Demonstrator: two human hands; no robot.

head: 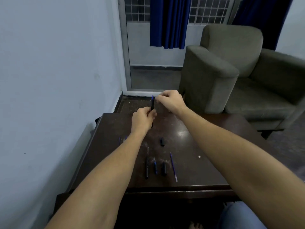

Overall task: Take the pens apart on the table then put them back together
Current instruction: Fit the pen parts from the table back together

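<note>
My left hand (143, 118) grips a black pen barrel (152, 104) upright above the far part of the dark wooden table (198, 171). My right hand (170, 100) pinches at the barrel's blue top end. On the table lie loose pen parts: a black cap (162, 141), a long black barrel (146, 167), a short blue-tipped piece (155, 167), a short black piece (163, 168) and a thin blue refill (173, 166). Two thin blue refills (120, 140) show just left of my left forearm.
A grey-green armchair (239, 71) stands beyond the table's right side. A pale wall (49, 80) runs close along the left. A glass door (148, 63) with a blue curtain (170, 22) is straight ahead. My knee in jeans (239, 215) sits below the table's near edge.
</note>
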